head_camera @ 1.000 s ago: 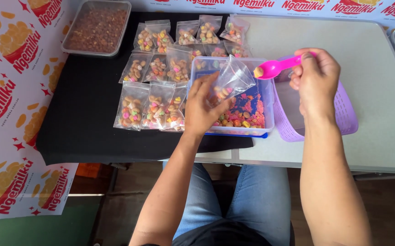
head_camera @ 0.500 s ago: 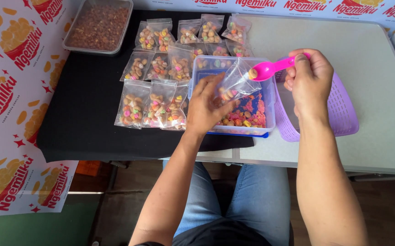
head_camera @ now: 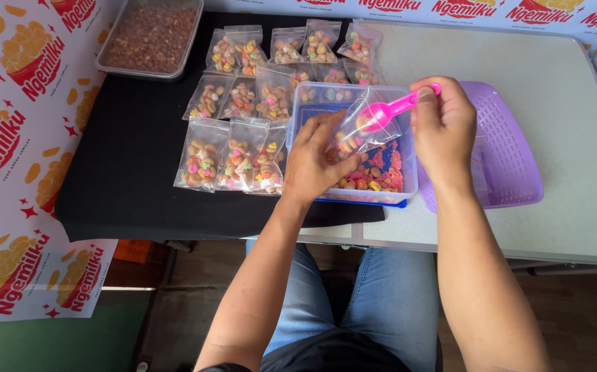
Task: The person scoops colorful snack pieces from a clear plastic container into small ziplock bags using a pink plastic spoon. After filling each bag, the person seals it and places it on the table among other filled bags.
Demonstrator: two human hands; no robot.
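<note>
Left hand [head_camera: 319, 160] at frame centre, fingers pinched on a clear bag [head_camera: 367, 124], holding its mouth up and open over the tub [head_camera: 408, 180]. Bag tilted, a few coloured pieces already at its bottom, near the fingertips. Right hand [head_camera: 443, 127] just right of it, closed around the handle of a pink scoop [head_camera: 389, 110], thumb and forefinger on top. Scoop bowl pushed into the bag's mouth, handle slanting up toward the right. Both forearms bare, rising from the lower edge of the frame over blue jeans [head_camera: 374, 296].

Below the bag: clear tub with a blue base, holding a shallow layer of mixed pink, orange and yellow snack pieces. Touching the tub's right side: a purple basket [head_camera: 512, 151], slotted walls, partly hidden behind the right hand. Both resting on a grey table [head_camera: 567, 89] filling the upper right of the frame.

Left of the tub: filled bags [head_camera: 233, 155] lying flat in rough rows on a black cloth [head_camera: 126, 179], several overlapping, more of them across the top centre behind the tub. Upper left of the frame: a rectangular tray [head_camera: 150, 38] of brown pieces, on the same cloth. Far left and along the top edge: white printed sheet [head_camera: 16, 138] with red and orange snack pictures, hanging down past the table edge.
</note>
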